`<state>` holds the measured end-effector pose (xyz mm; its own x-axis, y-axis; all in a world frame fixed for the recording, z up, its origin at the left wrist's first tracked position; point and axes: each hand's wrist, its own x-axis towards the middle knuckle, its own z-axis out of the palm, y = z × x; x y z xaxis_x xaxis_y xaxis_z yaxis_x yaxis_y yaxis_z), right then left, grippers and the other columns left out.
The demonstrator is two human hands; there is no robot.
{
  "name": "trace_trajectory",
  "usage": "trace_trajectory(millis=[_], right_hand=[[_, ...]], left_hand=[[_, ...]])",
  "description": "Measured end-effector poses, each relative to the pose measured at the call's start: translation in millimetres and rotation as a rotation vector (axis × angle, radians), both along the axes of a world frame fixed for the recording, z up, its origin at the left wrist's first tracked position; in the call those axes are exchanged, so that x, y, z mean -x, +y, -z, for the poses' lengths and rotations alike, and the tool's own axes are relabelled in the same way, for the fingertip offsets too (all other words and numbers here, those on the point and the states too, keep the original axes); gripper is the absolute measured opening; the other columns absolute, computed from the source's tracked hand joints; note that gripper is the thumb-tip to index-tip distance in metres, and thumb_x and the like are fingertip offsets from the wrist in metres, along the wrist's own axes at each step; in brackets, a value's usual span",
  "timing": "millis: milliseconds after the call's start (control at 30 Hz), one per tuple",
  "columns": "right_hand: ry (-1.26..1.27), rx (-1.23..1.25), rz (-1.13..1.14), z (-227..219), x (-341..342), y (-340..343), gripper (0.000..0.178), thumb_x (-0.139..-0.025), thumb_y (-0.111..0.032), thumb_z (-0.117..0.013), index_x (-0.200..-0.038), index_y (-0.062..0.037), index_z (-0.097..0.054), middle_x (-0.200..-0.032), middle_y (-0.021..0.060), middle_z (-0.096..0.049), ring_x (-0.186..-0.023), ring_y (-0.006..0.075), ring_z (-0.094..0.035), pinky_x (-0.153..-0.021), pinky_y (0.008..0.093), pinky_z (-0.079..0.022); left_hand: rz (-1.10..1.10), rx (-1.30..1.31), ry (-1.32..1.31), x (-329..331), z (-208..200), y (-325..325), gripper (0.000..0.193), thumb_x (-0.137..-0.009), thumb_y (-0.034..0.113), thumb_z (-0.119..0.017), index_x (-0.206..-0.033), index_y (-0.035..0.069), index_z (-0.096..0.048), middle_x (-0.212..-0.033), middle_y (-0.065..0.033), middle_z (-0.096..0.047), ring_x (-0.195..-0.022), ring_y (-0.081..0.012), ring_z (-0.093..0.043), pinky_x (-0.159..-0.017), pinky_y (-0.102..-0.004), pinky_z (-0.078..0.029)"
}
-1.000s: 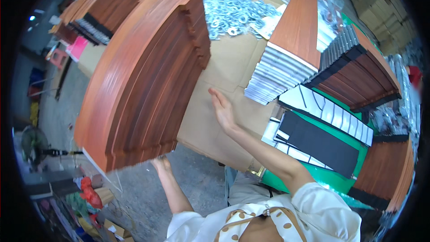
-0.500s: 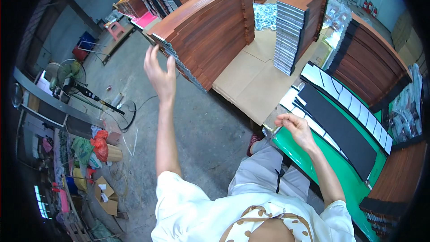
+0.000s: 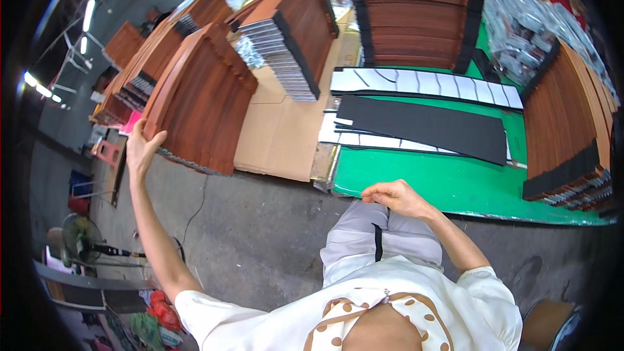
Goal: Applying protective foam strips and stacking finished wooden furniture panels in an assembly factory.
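My left hand (image 3: 142,149) is at the near left corner of a tall stack of curved reddish-brown wood panels (image 3: 198,104). Its thumb stands apart from the fingers, and the fingertips meet or nearly meet the stack's end. My right hand (image 3: 398,197) hovers in front of the green tabletop (image 3: 403,170), near its front edge. The fingers there are pressed together in a pinch; whatever they hold, if anything, is hidden. Beyond it, a black strip (image 3: 422,127) lies across a white strip with black edges (image 3: 390,142). Another white strip (image 3: 422,84) with dark lines lies behind.
Flat cardboard (image 3: 276,133) covers the table's left part, bearing a black-edged panel stack (image 3: 296,39). More panels stand at the back (image 3: 416,23) and right (image 3: 565,123). Plastic-wrapped parts (image 3: 526,32) fill the far right corner. A fan (image 3: 81,240) stands on the floor at left.
My view has swung to the right, so the table now spreads across the front. My left hand stays by the left stack's end; my right hand remains pinched near the table's front edge.
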<state>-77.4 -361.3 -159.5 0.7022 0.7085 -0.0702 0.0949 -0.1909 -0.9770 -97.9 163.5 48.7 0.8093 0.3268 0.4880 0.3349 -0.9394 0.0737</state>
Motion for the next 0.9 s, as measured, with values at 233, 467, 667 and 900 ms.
trace_trajectory(millis=[233,467,667,900], right_hand=[[-0.025,-0.017,-0.013,-2,-4,2,0.024,-0.089,-0.007,-0.050,-0.109,-0.0032,-0.063,-0.099,0.0109,-0.069,-0.095,0.0193,-0.066,-0.084,0.0307,-0.051],[-0.235,-0.231,0.142,-10,9,-9,0.024,-0.082,0.000,-0.056,-0.104,-0.0060,-0.066,-0.099,0.0095,-0.068,-0.091,0.0213,-0.065,-0.078,0.0307,-0.052],[-0.965,-0.363,0.519,-47,31,-32,0.030,-0.071,0.000,-0.065,-0.098,-0.0139,-0.068,-0.104,0.0039,-0.066,-0.095,0.0223,-0.061,-0.084,0.0360,-0.051],[-1.164,0.647,0.714,-26,24,-76,0.042,-0.071,-0.015,-0.070,-0.112,-0.0156,-0.060,-0.123,0.0016,-0.055,-0.117,0.0245,-0.049,-0.105,0.0565,-0.027]], left_hand=[[0.000,0.987,-0.424,15,-1,-20,0.053,-0.083,0.048,-0.058,-0.127,0.018,-0.055,-0.114,0.0071,-0.057,-0.091,-0.0079,-0.047,-0.071,-0.0290,-0.029],[0.425,1.392,-0.504,78,41,-43,0.051,-0.084,0.047,-0.060,-0.119,0.011,-0.052,-0.113,-0.0010,-0.054,-0.093,-0.0130,-0.048,-0.072,-0.0298,-0.037],[0.471,1.442,-0.236,76,128,-181,0.075,-0.071,0.057,-0.067,-0.121,0.003,-0.052,-0.116,-0.0087,-0.053,-0.108,-0.0212,-0.049,-0.087,-0.0374,-0.041],[0.793,1.411,0.633,-19,186,-314,0.058,-0.075,0.045,-0.068,-0.110,0.000,-0.062,-0.106,-0.0094,-0.058,-0.100,-0.0192,-0.053,-0.087,-0.0304,-0.040]])
